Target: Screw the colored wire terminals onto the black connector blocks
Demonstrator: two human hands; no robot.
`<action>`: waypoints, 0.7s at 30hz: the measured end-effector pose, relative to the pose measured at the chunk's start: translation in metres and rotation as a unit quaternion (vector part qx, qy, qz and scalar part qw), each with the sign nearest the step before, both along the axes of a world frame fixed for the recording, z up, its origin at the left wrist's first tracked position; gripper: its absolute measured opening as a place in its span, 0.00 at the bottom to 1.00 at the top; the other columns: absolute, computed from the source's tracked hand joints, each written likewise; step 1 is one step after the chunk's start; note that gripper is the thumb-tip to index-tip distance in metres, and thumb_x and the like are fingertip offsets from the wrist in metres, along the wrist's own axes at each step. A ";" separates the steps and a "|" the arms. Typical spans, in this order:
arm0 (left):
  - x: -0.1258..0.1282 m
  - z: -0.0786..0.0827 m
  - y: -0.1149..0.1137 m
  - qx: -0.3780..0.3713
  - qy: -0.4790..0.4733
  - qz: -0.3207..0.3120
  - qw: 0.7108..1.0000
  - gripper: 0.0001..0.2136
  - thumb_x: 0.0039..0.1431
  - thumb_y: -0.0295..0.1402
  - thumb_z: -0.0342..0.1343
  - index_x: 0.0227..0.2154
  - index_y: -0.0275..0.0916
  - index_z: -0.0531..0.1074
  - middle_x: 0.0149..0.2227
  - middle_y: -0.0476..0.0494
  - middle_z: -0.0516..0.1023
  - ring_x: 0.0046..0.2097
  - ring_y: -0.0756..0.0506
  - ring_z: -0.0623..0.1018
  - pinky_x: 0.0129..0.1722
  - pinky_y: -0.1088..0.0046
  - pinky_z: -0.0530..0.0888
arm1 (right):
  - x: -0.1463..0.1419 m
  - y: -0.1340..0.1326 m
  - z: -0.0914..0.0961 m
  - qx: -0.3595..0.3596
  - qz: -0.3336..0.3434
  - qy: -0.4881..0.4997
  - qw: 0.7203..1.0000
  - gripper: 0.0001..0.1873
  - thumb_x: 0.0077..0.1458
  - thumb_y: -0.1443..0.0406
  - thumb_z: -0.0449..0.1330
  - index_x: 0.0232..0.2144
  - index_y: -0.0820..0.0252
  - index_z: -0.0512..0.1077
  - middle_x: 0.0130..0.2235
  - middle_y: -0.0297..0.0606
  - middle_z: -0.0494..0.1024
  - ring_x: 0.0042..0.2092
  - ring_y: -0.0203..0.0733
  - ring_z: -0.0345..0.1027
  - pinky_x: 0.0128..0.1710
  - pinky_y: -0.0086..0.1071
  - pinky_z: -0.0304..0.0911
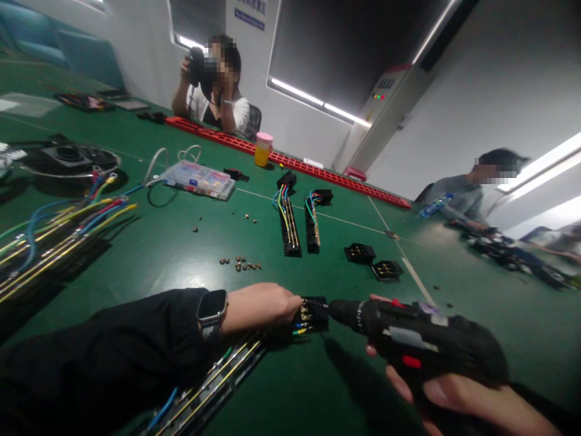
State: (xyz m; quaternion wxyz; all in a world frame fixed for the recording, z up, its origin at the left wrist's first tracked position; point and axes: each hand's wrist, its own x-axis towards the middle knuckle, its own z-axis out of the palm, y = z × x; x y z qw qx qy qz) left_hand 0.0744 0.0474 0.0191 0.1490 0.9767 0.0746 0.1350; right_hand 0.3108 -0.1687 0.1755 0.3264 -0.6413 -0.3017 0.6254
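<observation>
My right hand [454, 393] is wrapped around the grip of a black cordless drill [422, 342] with red buttons. The drill's thin bit points left, its tip over a small black plastic block [320, 310] with brass contacts. At the block's left side is my left hand [270, 304], fingers pinched together at the contacts; what they hold is hidden. Short blue and yellow-green wire ends [300, 330] show at the block's near edge. A black power strip body [227, 378] with long brass bars runs down-left, partly beneath my left forearm.
Loose small screws [245, 265] lie beyond my left hand. Two wired strips [290, 233] and two black socket blocks [385, 270] sit farther off. Wired assemblies [59, 242] fill the left side. A parts box [197, 180] and a pink-lidded jar [262, 150] stand behind; people sit beyond.
</observation>
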 end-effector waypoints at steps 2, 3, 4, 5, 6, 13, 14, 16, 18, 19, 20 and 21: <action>0.000 0.000 0.000 -0.012 0.004 -0.003 1.000 0.06 0.71 0.30 0.54 0.38 0.38 0.73 0.30 0.48 0.80 0.27 0.50 0.75 0.25 0.70 0.58 | 0.000 0.021 0.020 -0.015 0.072 -0.034 0.997 0.26 0.51 0.50 0.71 0.48 0.58 0.78 0.39 0.41 0.80 0.27 0.34 0.73 0.26 0.26 0.68; 0.000 0.001 0.001 -0.019 0.006 -0.005 1.000 0.06 0.71 0.31 0.54 0.38 0.38 0.73 0.30 0.48 0.80 0.27 0.50 0.75 0.25 0.71 0.58 | -0.001 0.033 0.031 -0.011 0.107 -0.070 0.992 0.24 0.51 0.52 0.71 0.46 0.60 0.78 0.37 0.41 0.81 0.27 0.34 0.73 0.26 0.25 0.68; 0.000 0.002 0.001 -0.024 0.009 -0.007 1.000 0.06 0.72 0.31 0.53 0.39 0.38 0.73 0.31 0.48 0.80 0.27 0.50 0.75 0.25 0.71 0.58 | -0.003 0.047 0.043 -0.022 0.144 -0.096 0.985 0.22 0.50 0.55 0.71 0.44 0.62 0.79 0.36 0.41 0.82 0.26 0.35 0.74 0.24 0.24 0.68; 0.000 0.004 0.001 -0.028 0.013 -0.010 0.999 0.06 0.72 0.32 0.53 0.39 0.38 0.73 0.31 0.48 0.80 0.28 0.50 0.75 0.25 0.71 0.59 | -0.006 0.061 0.054 -0.039 0.169 -0.108 0.979 0.20 0.51 0.57 0.71 0.43 0.62 0.79 0.37 0.42 0.82 0.26 0.35 0.74 0.24 0.24 0.68; -0.001 0.005 0.001 -0.030 0.017 -0.013 0.999 0.07 0.73 0.32 0.52 0.40 0.38 0.73 0.32 0.48 0.80 0.28 0.50 0.76 0.25 0.72 0.60 | -0.010 0.075 0.065 -0.046 0.192 -0.124 0.972 0.19 0.51 0.59 0.70 0.44 0.62 0.78 0.38 0.42 0.83 0.27 0.35 0.75 0.27 0.26 0.71; -0.004 0.008 0.002 0.006 0.045 -0.019 0.999 0.06 0.74 0.32 0.51 0.42 0.40 0.71 0.34 0.49 0.80 0.31 0.50 0.77 0.27 0.72 0.62 | -0.047 0.149 0.097 -0.143 0.271 -0.188 0.933 0.09 0.50 0.67 0.63 0.36 0.66 0.76 0.32 0.44 0.82 0.26 0.40 0.77 0.23 0.28 0.73; -0.004 0.007 0.002 0.017 0.046 -0.019 0.999 0.05 0.74 0.32 0.51 0.42 0.40 0.71 0.34 0.49 0.80 0.31 0.50 0.77 0.27 0.72 0.61 | -0.050 0.155 0.096 -0.141 0.272 -0.181 0.935 0.11 0.50 0.66 0.62 0.37 0.65 0.76 0.31 0.44 0.82 0.24 0.40 0.76 0.22 0.29 0.72; -0.004 0.005 0.003 0.040 0.041 -0.021 0.998 0.06 0.74 0.32 0.51 0.43 0.40 0.72 0.34 0.49 0.80 0.30 0.49 0.76 0.27 0.71 0.61 | -0.053 0.164 0.094 -0.136 0.276 -0.174 0.936 0.12 0.52 0.66 0.60 0.38 0.65 0.77 0.29 0.43 0.82 0.22 0.39 0.74 0.21 0.29 0.72; -0.004 0.003 0.004 0.069 0.026 -0.026 0.997 0.07 0.74 0.33 0.50 0.43 0.39 0.72 0.32 0.48 0.79 0.29 0.49 0.76 0.27 0.70 0.61 | -0.054 0.167 0.093 -0.141 0.273 -0.178 0.935 0.12 0.52 0.65 0.60 0.38 0.65 0.78 0.27 0.42 0.81 0.21 0.38 0.73 0.20 0.29 0.72; -0.003 0.002 0.005 0.085 0.017 -0.027 0.996 0.08 0.74 0.33 0.49 0.42 0.39 0.73 0.30 0.48 0.78 0.29 0.48 0.75 0.27 0.69 0.62 | -0.053 0.167 0.093 -0.147 0.268 -0.179 0.935 0.11 0.52 0.65 0.61 0.37 0.65 0.78 0.27 0.42 0.81 0.21 0.38 0.73 0.20 0.29 0.71; -0.003 0.001 0.005 0.102 0.008 -0.029 0.994 0.10 0.75 0.34 0.48 0.41 0.38 0.73 0.29 0.47 0.78 0.29 0.47 0.75 0.28 0.69 0.62 | -0.051 0.166 0.093 -0.148 0.261 -0.180 0.937 0.10 0.51 0.65 0.63 0.35 0.65 0.78 0.27 0.42 0.80 0.20 0.38 0.72 0.19 0.29 0.71; -0.003 0.000 0.005 0.117 0.000 -0.028 0.993 0.11 0.75 0.35 0.48 0.39 0.38 0.74 0.28 0.47 0.77 0.29 0.47 0.74 0.28 0.68 0.63 | -0.049 0.164 0.093 -0.143 0.260 -0.181 0.938 0.09 0.51 0.64 0.64 0.33 0.65 0.79 0.27 0.42 0.80 0.20 0.37 0.71 0.19 0.28 0.70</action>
